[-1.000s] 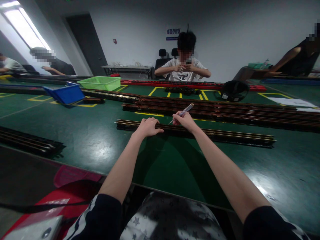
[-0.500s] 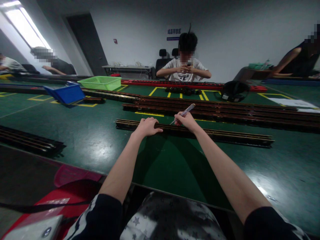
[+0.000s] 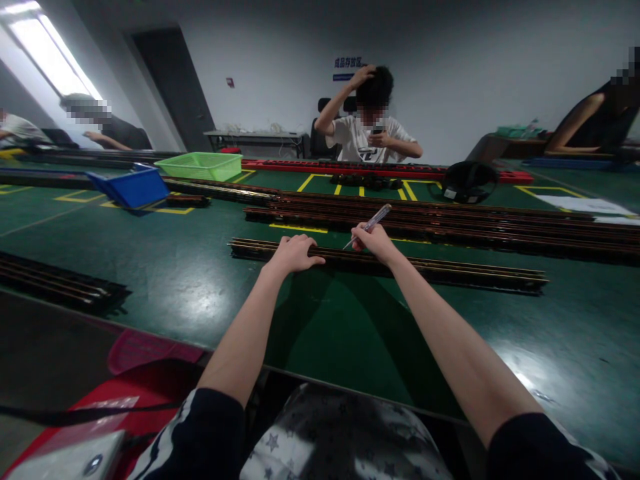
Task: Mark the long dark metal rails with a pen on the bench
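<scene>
A long black rail [image 3: 480,275] with brass-coloured strips along it lies crosswise before me on the green table. My left hand [image 3: 296,253] grips it left of its middle, fingers over the top and thumb on the near side. In my right hand [image 3: 373,241] is a small screwdriver [image 3: 379,217] with a clear handle, held like a pen. Its thin shaft slants down and left to the rail between my hands. Whether the tip touches the rail is too small to tell.
More black rails [image 3: 440,223] lie in a bundle behind, with another stack [image 3: 55,283] at the left edge. A blue bin [image 3: 133,188], a green basket [image 3: 200,165] and a black headband-like item [image 3: 470,182] stand farther back. A person [image 3: 367,137] sits opposite; others sit to the sides.
The screwdriver and my right hand have shifted very slightly right. My left hand and the rail stay put. The person opposite has raised one hand to their head.
</scene>
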Available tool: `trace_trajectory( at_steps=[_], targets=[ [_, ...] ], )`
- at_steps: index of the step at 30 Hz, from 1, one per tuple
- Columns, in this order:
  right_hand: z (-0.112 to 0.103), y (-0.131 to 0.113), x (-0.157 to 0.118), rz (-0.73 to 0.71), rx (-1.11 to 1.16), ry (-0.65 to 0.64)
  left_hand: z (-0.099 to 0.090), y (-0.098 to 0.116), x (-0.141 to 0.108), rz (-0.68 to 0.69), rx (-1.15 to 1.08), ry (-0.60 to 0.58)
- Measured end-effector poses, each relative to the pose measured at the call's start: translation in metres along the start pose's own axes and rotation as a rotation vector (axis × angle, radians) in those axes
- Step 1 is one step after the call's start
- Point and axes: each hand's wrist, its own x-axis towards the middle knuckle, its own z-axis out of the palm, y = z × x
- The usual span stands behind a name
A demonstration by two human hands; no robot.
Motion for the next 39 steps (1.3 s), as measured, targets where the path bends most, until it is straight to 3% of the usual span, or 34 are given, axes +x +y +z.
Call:
trace_trajectory(
  at_steps=[16,29,39],
  targets=[
    [0.001,0.007,0.003,-0.067,0.024,-0.051,-0.001,0.001,-0.003,-0.015,-0.002,-0.017],
    [0.002,0.005,0.002,-0.062,0.019,-0.040,0.015,0.036,-0.002,0.085,0.039,0.072],
    [0.003,0.001,0.002,-0.048,0.006,-0.013,0.015,0.030,0.003,0.091,0.004,0.049]
  ],
)
